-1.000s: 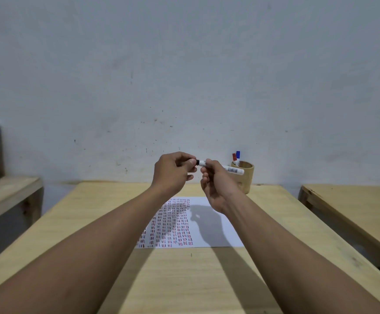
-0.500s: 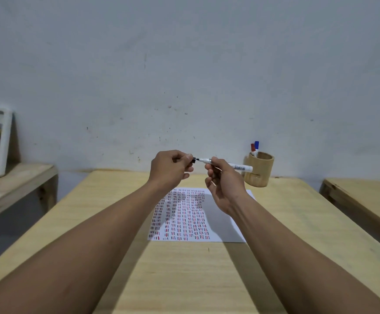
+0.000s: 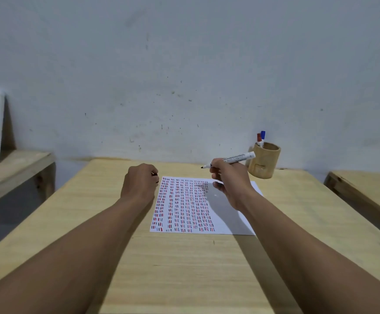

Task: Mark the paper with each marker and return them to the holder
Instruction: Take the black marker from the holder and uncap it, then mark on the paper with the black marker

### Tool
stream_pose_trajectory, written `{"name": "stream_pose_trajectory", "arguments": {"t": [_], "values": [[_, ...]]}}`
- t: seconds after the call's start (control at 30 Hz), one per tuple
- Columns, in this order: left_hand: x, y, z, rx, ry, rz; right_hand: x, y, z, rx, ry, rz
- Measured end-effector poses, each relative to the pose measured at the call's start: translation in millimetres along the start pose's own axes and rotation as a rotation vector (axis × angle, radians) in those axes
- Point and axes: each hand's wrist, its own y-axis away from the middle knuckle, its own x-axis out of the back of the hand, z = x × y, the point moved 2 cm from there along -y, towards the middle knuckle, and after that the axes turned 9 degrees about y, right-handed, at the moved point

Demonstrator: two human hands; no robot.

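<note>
Above paper (image 3: 229, 214), fingers (image 3: 216, 165) pinching marker (image 3: 234, 158)

Two bare forearms, without sleeves, watch or rings, end in the left hand (image 3: 139, 183) and right hand (image 3: 228, 185).

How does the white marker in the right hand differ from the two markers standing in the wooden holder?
The white marker with the black tip is uncapped, while the red-capped marker and blue-capped marker are capped. It lies nearly level in the right hand above the white paper; they stand upright in the wooden holder. All three look like white-barrelled markers.
</note>
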Motion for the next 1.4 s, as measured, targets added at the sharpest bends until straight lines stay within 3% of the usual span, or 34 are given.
{"name": "stream_pose_trajectory", "arguments": {"t": [0.37,0.67,1.4], "values": [[1.1,14.3,-15.7,0.064,-0.077,-0.029,18.5,-18.5,20.4,0.148,0.422,0.101],[1.0,39.9,-29.6,0.071,-0.512,-0.423,21.6,-17.5,40.8,0.152,0.523,0.153],[2.1,42.3,-34.3,0.045,-0.542,-0.41,20.2,-15.1,40.9,0.15,0.649,0.133]]}}
